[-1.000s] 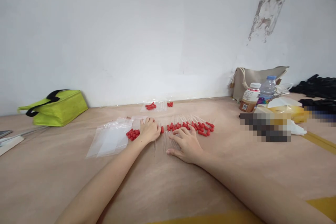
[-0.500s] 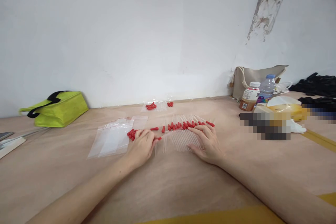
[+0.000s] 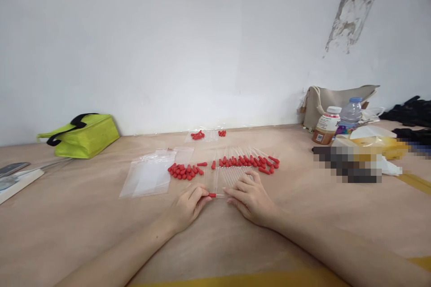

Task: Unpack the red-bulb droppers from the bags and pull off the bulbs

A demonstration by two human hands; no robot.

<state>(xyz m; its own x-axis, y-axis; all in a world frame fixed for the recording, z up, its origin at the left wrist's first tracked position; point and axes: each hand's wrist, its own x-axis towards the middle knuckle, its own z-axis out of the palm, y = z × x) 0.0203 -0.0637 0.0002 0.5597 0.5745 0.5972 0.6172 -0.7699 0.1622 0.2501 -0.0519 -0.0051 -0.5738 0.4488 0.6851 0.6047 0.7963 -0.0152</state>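
Observation:
My left hand point(image 3: 187, 205) pinches a small red rubber cap point(image 3: 212, 195) at the near end of a row of clear glass tubes point(image 3: 230, 175). My right hand point(image 3: 251, 195) rests with fingers curled on the near ends of those tubes, pinching one that I can barely see. A loose pile of red caps point(image 3: 183, 171) lies just beyond my left hand. A longer row of red-capped tubes point(image 3: 249, 161) lies beyond the clear ones. Clear plastic zip bags point(image 3: 148, 175) are stacked to the left.
A lime green bag point(image 3: 82, 136) stands by the wall at the left. Two bottles point(image 3: 325, 124) and a beige pouch point(image 3: 333, 101) stand at the right, with yellow and white packaging point(image 3: 380, 143) and black cloth point(image 3: 411, 110). A small bag of red caps point(image 3: 202, 135) lies near the wall.
Both hands pulled back toward me from the row. My left hand left the cap pile and now pinches one red cap; my right hand slid in to the tube ends.

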